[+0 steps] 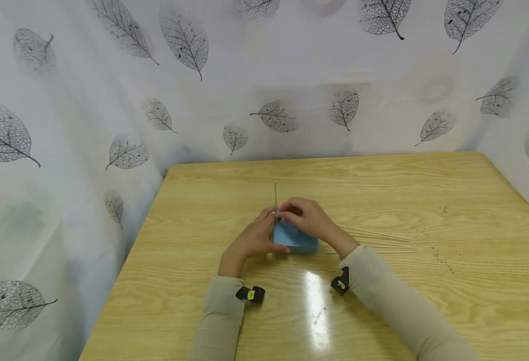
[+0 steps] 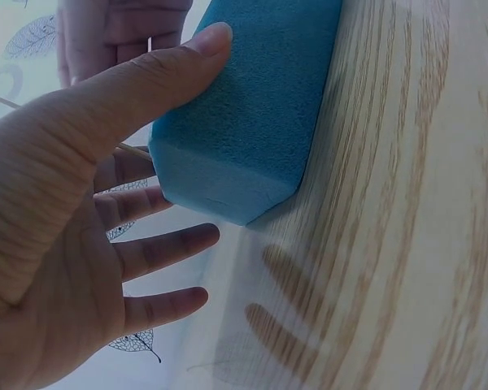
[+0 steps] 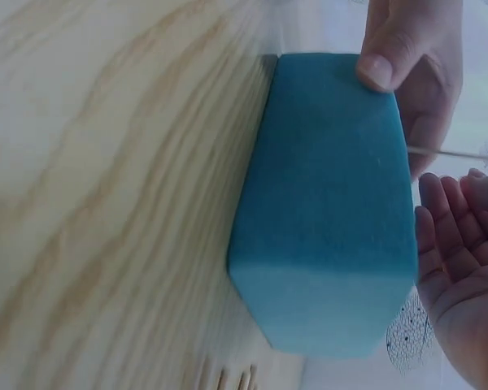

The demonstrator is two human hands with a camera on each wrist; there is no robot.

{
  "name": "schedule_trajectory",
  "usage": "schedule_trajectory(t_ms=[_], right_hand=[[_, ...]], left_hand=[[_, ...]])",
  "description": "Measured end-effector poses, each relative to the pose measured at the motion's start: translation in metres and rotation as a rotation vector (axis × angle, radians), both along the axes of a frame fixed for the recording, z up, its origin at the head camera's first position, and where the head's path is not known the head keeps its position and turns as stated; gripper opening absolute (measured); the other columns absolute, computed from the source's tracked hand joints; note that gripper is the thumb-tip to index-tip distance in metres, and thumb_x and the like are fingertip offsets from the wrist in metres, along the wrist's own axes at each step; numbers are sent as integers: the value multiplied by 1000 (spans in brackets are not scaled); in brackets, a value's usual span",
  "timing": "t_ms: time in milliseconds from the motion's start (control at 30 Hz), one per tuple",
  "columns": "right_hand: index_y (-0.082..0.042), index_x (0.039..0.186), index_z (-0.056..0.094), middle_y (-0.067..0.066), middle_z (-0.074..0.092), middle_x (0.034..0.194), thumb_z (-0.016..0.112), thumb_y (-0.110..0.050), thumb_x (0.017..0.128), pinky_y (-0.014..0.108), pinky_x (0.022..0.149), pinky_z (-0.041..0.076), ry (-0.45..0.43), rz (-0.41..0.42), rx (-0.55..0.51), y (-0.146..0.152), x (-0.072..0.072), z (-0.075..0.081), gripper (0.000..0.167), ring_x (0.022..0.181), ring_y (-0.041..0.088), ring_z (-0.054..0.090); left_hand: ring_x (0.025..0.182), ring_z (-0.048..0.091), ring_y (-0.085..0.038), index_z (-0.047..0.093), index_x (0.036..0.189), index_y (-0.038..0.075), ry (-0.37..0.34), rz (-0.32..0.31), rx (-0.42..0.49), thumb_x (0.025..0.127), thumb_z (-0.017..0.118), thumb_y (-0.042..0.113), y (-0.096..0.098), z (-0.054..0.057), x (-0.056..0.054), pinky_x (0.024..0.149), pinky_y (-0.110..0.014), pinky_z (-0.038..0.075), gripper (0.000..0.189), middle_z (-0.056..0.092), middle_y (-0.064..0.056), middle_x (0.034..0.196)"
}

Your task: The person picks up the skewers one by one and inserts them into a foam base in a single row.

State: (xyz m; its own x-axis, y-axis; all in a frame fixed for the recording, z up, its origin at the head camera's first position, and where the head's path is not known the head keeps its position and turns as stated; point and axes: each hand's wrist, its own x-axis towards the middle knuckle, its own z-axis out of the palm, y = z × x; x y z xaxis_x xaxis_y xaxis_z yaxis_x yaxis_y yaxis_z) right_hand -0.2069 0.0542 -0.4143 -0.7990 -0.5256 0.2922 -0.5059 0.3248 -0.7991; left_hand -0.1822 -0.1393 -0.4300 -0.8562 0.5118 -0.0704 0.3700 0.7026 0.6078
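A blue foam block (image 1: 295, 238) with small dark holes along its top rests on the table. My left hand (image 1: 261, 235) holds its left end. In the left wrist view the thumb (image 2: 179, 69) presses one face, and the lower fingers spread clear of the block. A thin wooden stick (image 1: 275, 193) stands upright at the block's left end, beside the fingers of both hands. My right hand (image 1: 307, 218) is over the block with bent fingers near the stick's lower part. The right wrist view shows its fingers (image 3: 455, 236) beside the stick (image 3: 455, 153); whether they pinch anything is unclear.
Several thin wooden sticks (image 1: 377, 237) lie on the table to the right of the block, partly under the right forearm. The wood-grain table (image 1: 192, 200) meets a white curtain (image 1: 300, 65) with leaf prints at the back and sides.
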Motion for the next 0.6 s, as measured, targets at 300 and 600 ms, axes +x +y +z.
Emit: schedule_trajectory(t_ms=[300,600], right_hand=[[5,104,65,14,68,92,61,-5,91,28,67,53,-23,-78,35,27,2,5,16,78,19,65],[2,106,64,16,68,93,59,-8,94,29,71,53,-50,-148,42,61,4,7,17,82,27,65]], left_hand=[[137,31,-27,33,147,8,19,0,-39,72,80,46,3,0,-3,107,-43,35,96,22,-10,154],[137,30,-29,33,147,7,14,10,-38,70,81,46,3,1,0,108,-43,33,98,22,-11,154]])
